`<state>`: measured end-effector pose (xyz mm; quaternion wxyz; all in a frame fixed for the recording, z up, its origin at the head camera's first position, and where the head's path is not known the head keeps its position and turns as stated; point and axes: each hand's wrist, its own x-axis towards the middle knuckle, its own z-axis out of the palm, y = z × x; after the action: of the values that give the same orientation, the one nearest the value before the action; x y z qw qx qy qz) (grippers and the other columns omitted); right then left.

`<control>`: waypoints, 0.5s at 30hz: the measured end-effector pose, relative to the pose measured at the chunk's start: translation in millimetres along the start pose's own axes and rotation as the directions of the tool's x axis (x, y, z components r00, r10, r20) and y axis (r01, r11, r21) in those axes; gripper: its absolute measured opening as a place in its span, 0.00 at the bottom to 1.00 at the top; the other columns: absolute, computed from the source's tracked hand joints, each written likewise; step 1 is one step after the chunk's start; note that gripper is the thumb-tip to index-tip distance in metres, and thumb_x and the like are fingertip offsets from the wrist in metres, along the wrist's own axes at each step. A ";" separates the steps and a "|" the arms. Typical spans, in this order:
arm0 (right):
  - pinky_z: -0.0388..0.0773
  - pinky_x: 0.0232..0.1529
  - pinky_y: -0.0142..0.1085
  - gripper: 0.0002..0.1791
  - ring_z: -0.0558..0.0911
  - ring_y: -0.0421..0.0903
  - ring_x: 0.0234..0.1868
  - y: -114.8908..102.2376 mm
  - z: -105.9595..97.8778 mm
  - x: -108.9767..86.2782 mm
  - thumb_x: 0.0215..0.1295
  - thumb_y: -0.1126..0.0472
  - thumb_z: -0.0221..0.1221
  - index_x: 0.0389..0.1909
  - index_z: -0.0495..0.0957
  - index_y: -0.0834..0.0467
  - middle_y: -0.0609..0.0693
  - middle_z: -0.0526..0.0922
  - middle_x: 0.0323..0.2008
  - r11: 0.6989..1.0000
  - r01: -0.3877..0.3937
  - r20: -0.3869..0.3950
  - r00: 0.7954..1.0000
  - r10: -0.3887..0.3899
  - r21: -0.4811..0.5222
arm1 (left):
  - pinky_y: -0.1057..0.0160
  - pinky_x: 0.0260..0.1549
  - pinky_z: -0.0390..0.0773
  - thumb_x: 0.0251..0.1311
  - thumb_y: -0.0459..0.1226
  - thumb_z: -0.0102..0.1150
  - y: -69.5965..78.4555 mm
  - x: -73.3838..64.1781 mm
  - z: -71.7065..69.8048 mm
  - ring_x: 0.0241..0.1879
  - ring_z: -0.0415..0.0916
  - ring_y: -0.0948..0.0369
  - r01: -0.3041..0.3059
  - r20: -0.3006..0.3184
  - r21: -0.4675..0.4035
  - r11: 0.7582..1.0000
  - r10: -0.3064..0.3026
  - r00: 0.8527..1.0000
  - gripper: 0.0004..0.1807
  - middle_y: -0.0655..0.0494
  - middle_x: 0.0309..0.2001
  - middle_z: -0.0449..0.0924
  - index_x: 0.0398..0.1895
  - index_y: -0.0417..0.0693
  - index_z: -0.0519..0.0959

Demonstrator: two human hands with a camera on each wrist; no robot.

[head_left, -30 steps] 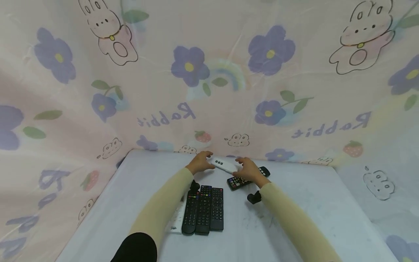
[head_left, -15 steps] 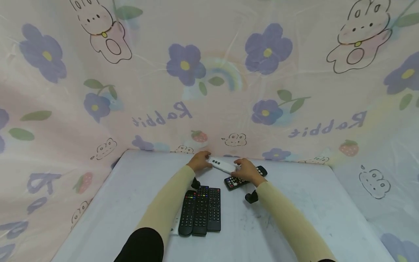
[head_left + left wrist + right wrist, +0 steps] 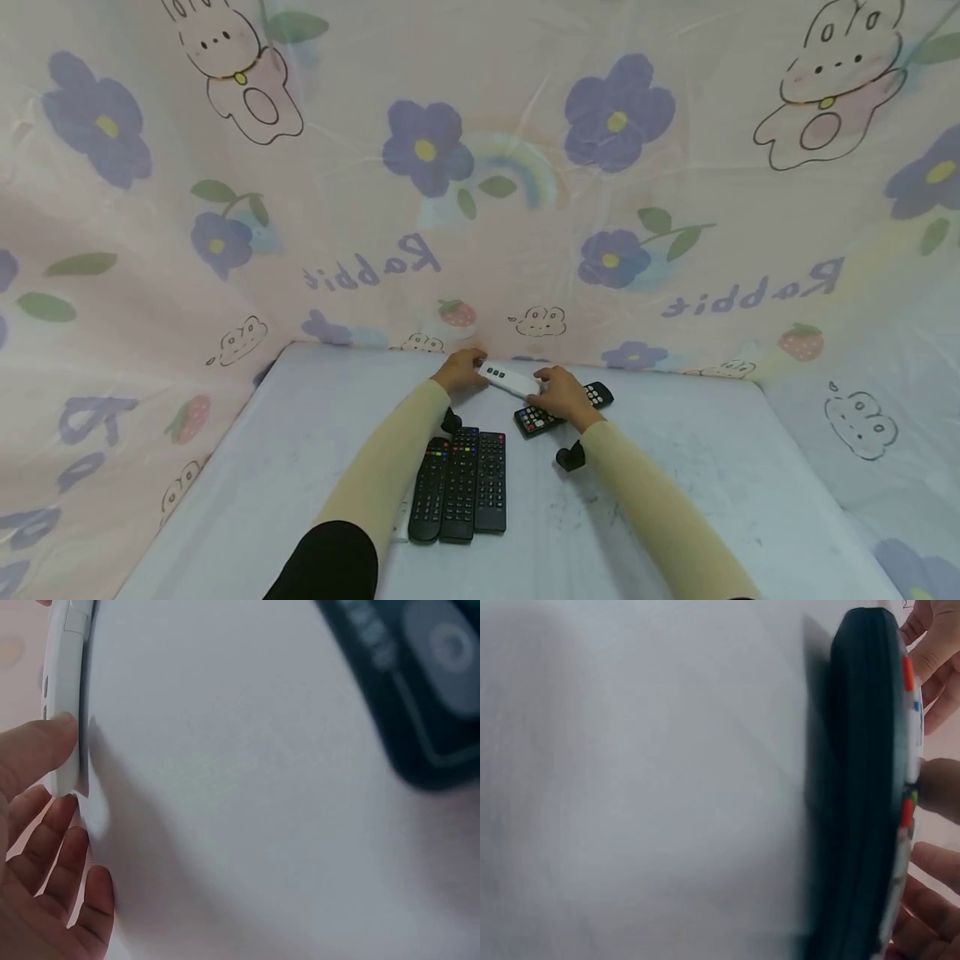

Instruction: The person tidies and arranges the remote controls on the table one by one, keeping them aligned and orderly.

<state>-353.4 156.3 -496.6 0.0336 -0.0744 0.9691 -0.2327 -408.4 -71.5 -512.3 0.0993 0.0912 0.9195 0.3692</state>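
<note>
A slim white remote control (image 3: 510, 379) lies aslant near the far edge of the table, several dark buttons at its left end. My left hand (image 3: 459, 372) pinches that end. In the left wrist view, the thumb (image 3: 56, 746) presses on the side of the white remote, and the other fingers spread by its tip. At the opposite end, my right hand (image 3: 562, 395) holds the white remote between thumb and fingers. Beneath the right hand lies a black remote (image 3: 536, 421) with colourful buttons, partly hidden; its dark side (image 3: 866, 787) fills much of the right wrist view.
Three black remotes (image 3: 461, 492) lie side by side nearer the body. A larger white remote (image 3: 402, 518) shows beside them, mostly covered by the left sleeve. A patterned curtain (image 3: 480, 208) rises behind the white table (image 3: 675, 467).
Both hands stay at the ends of the white remote, and it has barely moved. The right hand's fingers have shifted slightly closer round its end. The head view has turned a little.
</note>
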 end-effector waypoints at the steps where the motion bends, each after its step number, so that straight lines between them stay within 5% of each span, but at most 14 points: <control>1: 0.76 0.54 0.49 0.32 0.79 0.54 0.51 0.2 0.2 0.4 0.53 0.49 0.68 0.57 0.76 0.61 0.59 0.79 0.52 1.000 0.005 0.000 1.000 -0.005 -0.009 | 0.52 0.61 0.71 0.49 0.37 0.71 0.8 -1.2 0.2 0.56 0.74 0.52 0.006 -0.001 -0.008 1.000 -0.006 1.000 0.34 0.49 0.55 0.77 0.63 0.46 0.72; 15: 0.75 0.57 0.49 0.29 0.79 0.53 0.53 -2.9 2.1 4.8 0.56 0.52 0.67 0.57 0.77 0.62 0.58 0.80 0.52 1.000 0.020 0.048 0.999 -0.020 0.008 | 0.53 0.58 0.73 0.50 0.36 0.69 -1.7 -1.7 -0.4 0.51 0.75 0.55 0.039 0.020 -0.100 0.994 -0.037 0.999 0.29 0.52 0.50 0.79 0.59 0.47 0.75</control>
<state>-357.6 152.0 -497.2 0.0549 -0.0895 0.9664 -0.2347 -407.0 -73.3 -513.1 0.1189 0.0719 0.9005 0.4120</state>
